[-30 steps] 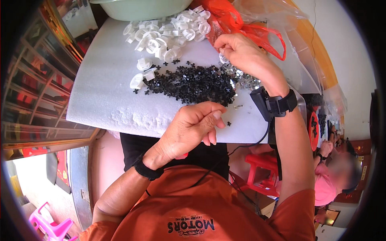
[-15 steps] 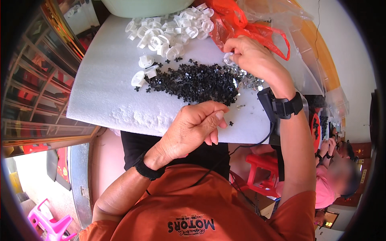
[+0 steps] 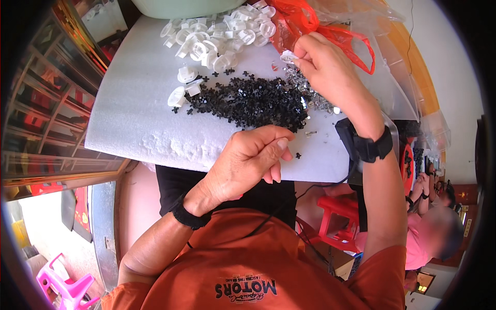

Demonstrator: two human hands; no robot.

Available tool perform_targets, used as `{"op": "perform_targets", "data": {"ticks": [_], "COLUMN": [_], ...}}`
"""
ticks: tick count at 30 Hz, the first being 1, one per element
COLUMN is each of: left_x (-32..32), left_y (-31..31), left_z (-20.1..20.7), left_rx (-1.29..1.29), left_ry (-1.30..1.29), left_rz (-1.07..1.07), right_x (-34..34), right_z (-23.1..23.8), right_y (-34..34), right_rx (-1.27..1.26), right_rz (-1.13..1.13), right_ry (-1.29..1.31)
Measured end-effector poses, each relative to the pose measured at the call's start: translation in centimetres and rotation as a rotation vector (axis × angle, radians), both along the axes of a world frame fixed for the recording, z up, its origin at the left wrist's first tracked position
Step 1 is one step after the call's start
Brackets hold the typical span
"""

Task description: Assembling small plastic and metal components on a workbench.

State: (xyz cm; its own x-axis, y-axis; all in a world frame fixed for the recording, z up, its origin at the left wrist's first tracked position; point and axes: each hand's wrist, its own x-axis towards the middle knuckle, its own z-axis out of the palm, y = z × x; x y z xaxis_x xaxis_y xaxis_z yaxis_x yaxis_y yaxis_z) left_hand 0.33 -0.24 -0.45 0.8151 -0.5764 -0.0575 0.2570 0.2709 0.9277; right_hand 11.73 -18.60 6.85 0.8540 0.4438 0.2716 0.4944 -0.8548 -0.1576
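My right hand [image 3: 328,64] pinches a white round plastic part [image 3: 288,57] between thumb and fingertips, beside the red plastic bag and above a small heap of shiny metal pieces [image 3: 321,102]. Close to the table's near edge, my left hand [image 3: 253,159] is closed with thumb against fingers; whatever it may hold is hidden. Just beyond it spreads a pile of small black cross-shaped pieces [image 3: 250,101]. One loose black cross [image 3: 298,155] and a small metal piece [image 3: 310,134] lie right of my left fingertips.
White round plastic parts [image 3: 199,50] are heaped at the back, below a pale green basin [image 3: 188,6]. A few more [image 3: 176,96] lie left of the black pile. A red plastic bag [image 3: 343,44] rests at the back right. Another person [image 3: 421,235] sits at the right.
My right hand has moved away from me with the white plastic part, toward the red bag, uncovering more of the metal pieces. My left hand has barely moved.
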Motion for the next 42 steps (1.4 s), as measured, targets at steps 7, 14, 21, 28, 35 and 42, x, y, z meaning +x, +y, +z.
{"op": "perform_targets", "data": {"ticks": [7, 14, 21, 28, 35, 42], "left_x": [0.0, 0.1, 0.1, 0.3, 0.7, 0.3], "left_y": [0.0, -0.1, 0.1, 0.0, 0.2, 0.1], "left_z": [-0.2, -0.2, -0.3, 0.4, -0.2, -0.5], "left_rx": [-0.005, -0.009, -0.028, -0.087, -0.101, -0.097], "left_ry": [0.002, -0.009, 0.007, 0.053, 0.043, 0.074], "left_rz": [0.007, 0.002, 0.001, 0.071, -0.029, 0.033], "right_x": [-0.7, -0.5, -1.4, -4.4, -5.4, -7.0], "right_z": [0.2, 0.1, 1.5, 3.4, 2.3, 2.0], "right_y": [-0.1, -0.9, -1.2, -2.3, -1.8, -1.6], "right_rx": [-0.061, 0.213, 0.337, 0.466, 0.363, 0.398], "right_rz": [-0.058, -0.181, -0.094, -0.014, 0.222, 0.1], "right_ry": [0.092, 0.408, 0.619, 0.944, 1.203, 0.956]}}
